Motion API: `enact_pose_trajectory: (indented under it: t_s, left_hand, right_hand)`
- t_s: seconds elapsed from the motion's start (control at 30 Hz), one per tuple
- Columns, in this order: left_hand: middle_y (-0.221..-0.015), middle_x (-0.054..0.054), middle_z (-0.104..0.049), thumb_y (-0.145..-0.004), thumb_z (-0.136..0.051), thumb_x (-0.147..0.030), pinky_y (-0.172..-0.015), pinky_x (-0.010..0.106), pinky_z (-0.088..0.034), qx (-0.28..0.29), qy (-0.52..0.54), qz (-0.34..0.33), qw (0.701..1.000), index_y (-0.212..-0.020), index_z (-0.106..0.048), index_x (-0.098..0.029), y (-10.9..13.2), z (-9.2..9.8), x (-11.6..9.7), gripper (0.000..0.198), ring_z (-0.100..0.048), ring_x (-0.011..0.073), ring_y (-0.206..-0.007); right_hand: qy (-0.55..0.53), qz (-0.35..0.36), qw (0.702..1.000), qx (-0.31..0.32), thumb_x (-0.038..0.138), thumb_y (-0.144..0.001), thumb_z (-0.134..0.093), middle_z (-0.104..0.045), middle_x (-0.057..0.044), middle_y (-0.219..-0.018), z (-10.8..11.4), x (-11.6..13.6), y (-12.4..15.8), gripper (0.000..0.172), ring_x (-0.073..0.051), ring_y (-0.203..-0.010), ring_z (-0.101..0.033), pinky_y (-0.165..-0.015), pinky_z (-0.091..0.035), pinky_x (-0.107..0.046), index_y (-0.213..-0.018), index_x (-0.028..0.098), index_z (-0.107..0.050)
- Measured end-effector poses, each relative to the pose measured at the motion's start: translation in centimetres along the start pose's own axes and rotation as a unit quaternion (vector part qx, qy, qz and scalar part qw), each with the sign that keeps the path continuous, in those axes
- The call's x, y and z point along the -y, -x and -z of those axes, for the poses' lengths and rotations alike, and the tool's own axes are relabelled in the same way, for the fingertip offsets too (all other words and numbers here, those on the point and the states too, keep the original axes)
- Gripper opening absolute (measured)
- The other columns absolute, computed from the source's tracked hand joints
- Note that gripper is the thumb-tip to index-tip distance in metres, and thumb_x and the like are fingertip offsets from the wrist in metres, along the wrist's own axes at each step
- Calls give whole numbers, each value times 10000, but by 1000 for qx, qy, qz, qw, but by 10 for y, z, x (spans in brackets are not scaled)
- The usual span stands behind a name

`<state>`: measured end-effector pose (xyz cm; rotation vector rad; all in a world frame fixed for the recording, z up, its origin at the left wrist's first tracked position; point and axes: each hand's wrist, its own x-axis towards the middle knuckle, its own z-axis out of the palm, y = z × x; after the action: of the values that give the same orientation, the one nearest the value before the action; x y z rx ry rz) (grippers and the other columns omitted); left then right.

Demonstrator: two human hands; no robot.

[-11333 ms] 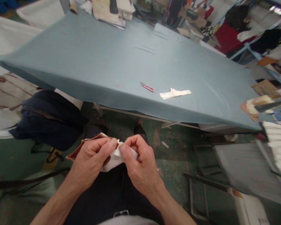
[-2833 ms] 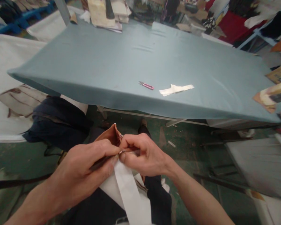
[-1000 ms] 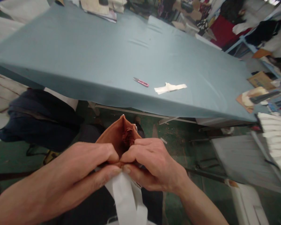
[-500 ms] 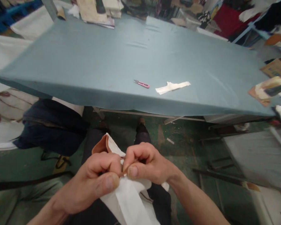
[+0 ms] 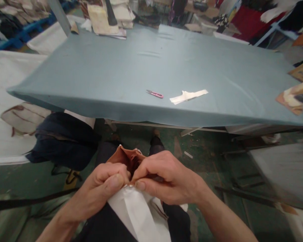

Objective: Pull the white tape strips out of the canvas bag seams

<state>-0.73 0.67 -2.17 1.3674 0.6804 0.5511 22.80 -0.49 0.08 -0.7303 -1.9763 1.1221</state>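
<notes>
A white cloth bag [image 5: 141,215] with a brown lining [image 5: 125,158] rests over my lap, its mouth partly open toward the table. My left hand [image 5: 106,185] pinches the bag's upper edge between thumb and curled fingers. Right beside it, my right hand [image 5: 164,178] pinches the same edge, thumb and forefinger together. The pinched fold lies between the two thumbs and is mostly hidden by the fingers. Forward of the hands, thread snips [image 5: 155,94] with pink handles lie on the table, with a white fabric strip [image 5: 189,96] to their right.
A blue-green cloth covers the table [image 5: 116,74] in front of me. An iron [image 5: 296,95] stands at its right end; stacked pieces [image 5: 103,20] lie at the back left. Left of my legs are a dark blue bag [image 5: 63,141] and a beige bag [image 5: 26,117].
The bag's mouth has spread wider, showing more brown lining. Both hands still pinch the edge, and the right wrist has turned slightly. The whole view has shifted a little.
</notes>
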Motion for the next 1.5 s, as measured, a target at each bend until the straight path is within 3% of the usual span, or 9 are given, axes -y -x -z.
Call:
enact_pose_trajectory:
  t_s: [0.23, 0.4, 0.7, 0.87, 1.0, 1.1, 1.23, 1.37, 1.5]
  left_hand:
    - [-638, -62, -299, -1120, -396, -573, -489, 255, -258, 69, -129, -26, 989, -692, -367, -220, -5, 5, -20, 556, -309, 105, -545]
    - [-673, -69, -473, -1107, -475, -304, -577, 224, -353, 74, -242, -62, 965, -752, -532, -202, 2, 11, -25, 374, -466, 93, -596]
    - [-735, -56, -623, -1105, -486, -280, -620, 283, -363, 42, -368, -62, 927, -810, -599, -226, 12, 7, -32, 320, -564, 116, -645]
    - [-626, -93, -486, -1014, -487, -139, -507, 217, -312, -10, -267, -120, 956, -735, -504, -216, 5, -5, -26, 290, -426, 69, -518]
    - [-550, -92, -365, -914, -509, -111, -462, 195, -256, -59, -154, -124, 979, -636, -406, -198, -5, -21, -22, 309, -330, 61, -477]
    - [-524, -79, -335, -992, -597, -301, -442, 183, -270, -102, -56, -92, 989, -587, -367, -191, -8, -35, -17, 479, -315, 61, -458]
    - [-512, -65, -322, -1010, -617, -691, -422, 200, -273, -101, 57, -85, 990, -572, -338, -189, -5, -45, -12, 722, -298, 69, -450]
    - [-505, -54, -347, -1031, -612, -660, -481, 227, -328, -72, 60, -126, 988, -575, -356, -179, -4, -40, -12, 711, -345, 84, -478]
    - [-530, -43, -385, -1024, -625, -607, -494, 293, -323, -54, 88, -159, 982, -616, -390, -203, -7, -30, -13, 621, -398, 113, -486]
  right_hand:
    - [164, 3, 986, 18, 249, -1117, -523, -721, -12, -760, 0, 15, 3, 231, -128, -661, -617, -667, -425, -267, -943, 180, -658]
    - [191, 3, 981, 37, 253, -1125, -502, -703, 1, -747, 4, 23, 0, 231, -131, -648, -604, -640, -403, -273, -948, 189, -637]
    - [165, -61, 980, 98, 217, -1095, -507, -715, -25, -786, 15, 30, 0, 213, -137, -699, -630, -678, -427, -275, -968, 165, -670]
    - [-89, -122, 986, 70, 448, -1043, -701, -606, 50, -686, 15, 6, -5, 346, -74, -583, -506, -567, -372, -204, -841, 171, -655]
    - [-283, -183, 939, 62, 573, -868, -869, -464, 94, -574, 0, -21, -7, 509, -58, -500, -350, -456, -256, -205, -712, 177, -590]
    - [-363, -206, 909, 17, 611, -772, -928, -448, 93, -557, -21, -36, -5, 600, -52, -489, -329, -447, -239, -215, -628, 185, -530]
    - [-416, -193, 888, -29, 599, -662, -997, -444, 88, -527, -46, -43, 1, 682, -43, -472, -308, -444, -232, -227, -537, 195, -462]
    - [-418, -178, 890, -35, 651, -655, -979, -420, 92, -520, -47, -37, -2, 717, -51, -479, -299, -459, -236, -233, -544, 210, -426]
    - [-293, -124, 948, -31, 770, -866, -764, -502, 51, -624, -14, -32, -11, 640, -89, -542, -379, -522, -286, -250, -683, 190, -564]
